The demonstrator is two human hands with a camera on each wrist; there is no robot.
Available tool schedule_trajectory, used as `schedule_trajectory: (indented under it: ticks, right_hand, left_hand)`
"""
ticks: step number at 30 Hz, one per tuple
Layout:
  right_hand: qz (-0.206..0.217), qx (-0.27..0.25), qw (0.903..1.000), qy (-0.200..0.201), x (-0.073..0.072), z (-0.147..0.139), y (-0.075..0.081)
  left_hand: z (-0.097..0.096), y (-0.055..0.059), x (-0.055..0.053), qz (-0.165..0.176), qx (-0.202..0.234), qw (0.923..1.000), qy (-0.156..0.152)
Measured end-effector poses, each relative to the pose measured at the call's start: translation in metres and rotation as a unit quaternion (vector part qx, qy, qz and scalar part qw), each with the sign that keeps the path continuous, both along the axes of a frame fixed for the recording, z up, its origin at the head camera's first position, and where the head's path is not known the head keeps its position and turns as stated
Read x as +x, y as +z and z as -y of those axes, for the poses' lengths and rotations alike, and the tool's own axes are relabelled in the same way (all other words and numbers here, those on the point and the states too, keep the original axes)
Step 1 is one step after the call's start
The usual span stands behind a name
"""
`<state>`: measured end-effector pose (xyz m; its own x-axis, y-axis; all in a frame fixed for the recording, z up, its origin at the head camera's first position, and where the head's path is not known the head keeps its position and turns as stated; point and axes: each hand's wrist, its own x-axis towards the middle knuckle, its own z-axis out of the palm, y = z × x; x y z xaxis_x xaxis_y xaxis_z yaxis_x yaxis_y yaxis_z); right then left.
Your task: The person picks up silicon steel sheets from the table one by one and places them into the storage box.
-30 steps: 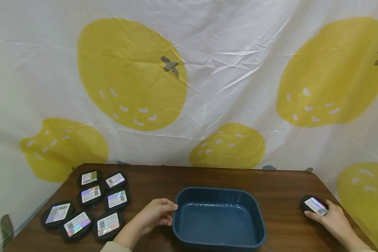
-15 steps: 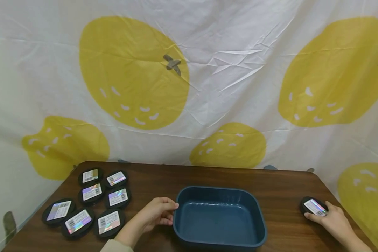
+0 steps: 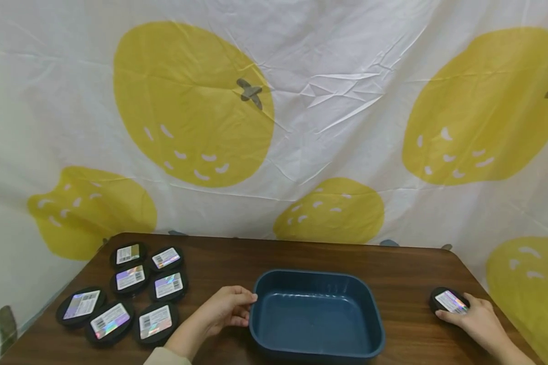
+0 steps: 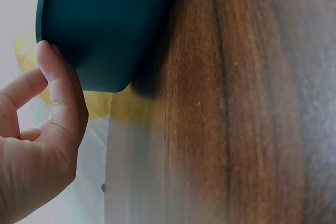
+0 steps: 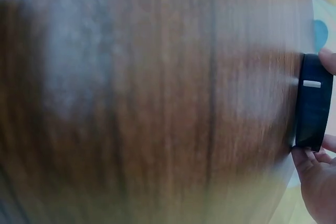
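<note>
A deep blue rectangular tub (image 3: 317, 324) with rounded corners stands on the table with nothing inside. At its left side my left hand (image 3: 230, 309) holds the rim with bent fingers, and in the left wrist view a fingertip (image 4: 46, 51) meets the tub's edge. Far to the right, my right hand (image 3: 479, 319) grips a flat round black container (image 3: 438, 294) with a shiny barcode label facing up. Its fingers and thumb span the container's sides. Seen edge-on in the right wrist view, the black container (image 5: 314, 111) has a small white mark on its side wall.
Several similar labelled black round containers (image 3: 130, 279) lie grouped on the left part of the brown wooden table (image 3: 219, 253). Behind the table hangs a white cloth (image 3: 329, 126) printed with yellow fruit. The right hand is close to the table's right edge.
The right hand and its round container have shifted slightly left across the table. My left hand stays at the tub's rim, and the tub keeps its place.
</note>
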<state>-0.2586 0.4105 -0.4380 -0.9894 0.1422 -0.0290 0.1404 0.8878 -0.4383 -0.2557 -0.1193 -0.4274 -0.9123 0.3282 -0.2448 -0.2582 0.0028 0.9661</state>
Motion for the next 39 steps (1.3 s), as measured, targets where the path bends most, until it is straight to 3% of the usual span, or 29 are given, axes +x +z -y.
schedule_trajectory:
  ticks: [7,27,34,39]
  right_hand:
    - [-0.019,0.008,0.9998,0.008,0.006,0.003,-0.001]
    - [-0.034,0.007,0.9993,0.013,0.011,0.014,0.016]
    - [-0.075,0.004,0.9969,0.023,0.016,0.023,0.023]
    - [-0.076,0.004,0.9965,0.034,0.014,0.029,0.029]
  left_hand:
    - [-0.001,0.000,0.000,0.003,0.000,1.0000,-0.003]
    - [-0.002,0.002,0.001,0.009,0.009,0.9999,0.000]
    - [-0.002,0.001,0.000,0.011,0.014,0.9998,-0.002]
    - [-0.001,0.000,0.000,0.007,0.016,0.9998,-0.004]
